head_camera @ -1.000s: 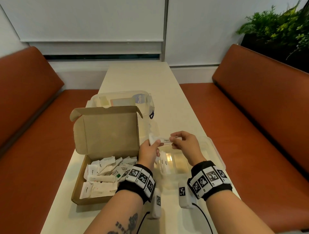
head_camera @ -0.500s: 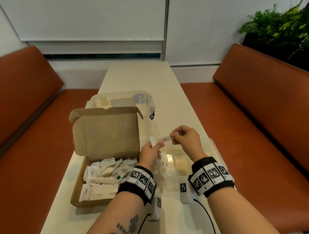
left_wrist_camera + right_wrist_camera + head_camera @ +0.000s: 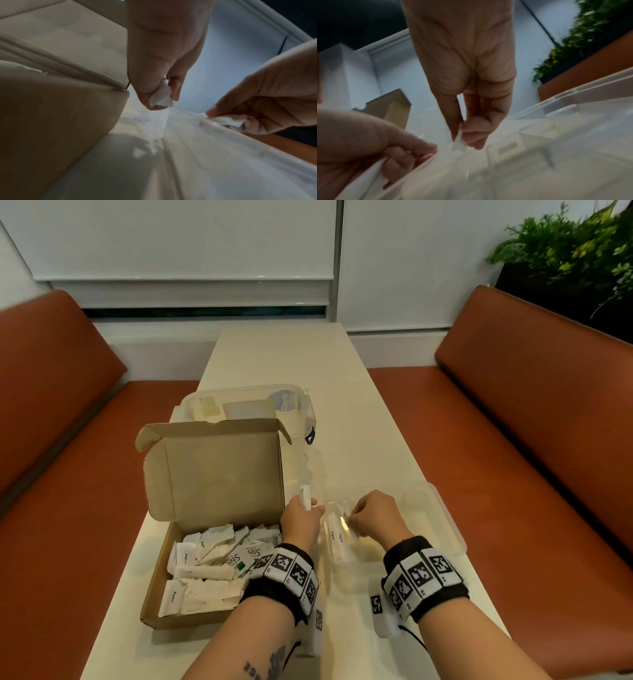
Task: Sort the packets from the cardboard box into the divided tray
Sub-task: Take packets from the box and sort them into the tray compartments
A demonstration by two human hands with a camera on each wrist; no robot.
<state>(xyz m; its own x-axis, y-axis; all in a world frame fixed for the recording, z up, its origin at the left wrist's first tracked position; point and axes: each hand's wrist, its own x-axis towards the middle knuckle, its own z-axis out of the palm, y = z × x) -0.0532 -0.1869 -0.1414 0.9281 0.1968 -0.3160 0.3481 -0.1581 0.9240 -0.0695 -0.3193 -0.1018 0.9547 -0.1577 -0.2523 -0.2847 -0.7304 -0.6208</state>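
Sugar stick, slim white paper (image 3: 343, 507): your right hand (image 3: 373, 517) pinches it over the clear divided plastic tray's (image 3: 448, 530) left compartment, parallel to sticks lying there; left hand (image 3: 301, 522) grips another (image 3: 305, 498).

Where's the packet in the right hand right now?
In the head view, the right hand pinches a white packet over the divided tray's left compartment, just above the sugar packets lying there, right of the cardboard box.

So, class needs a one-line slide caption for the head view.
Both hands hold white packets between cardboard box and clear tray.
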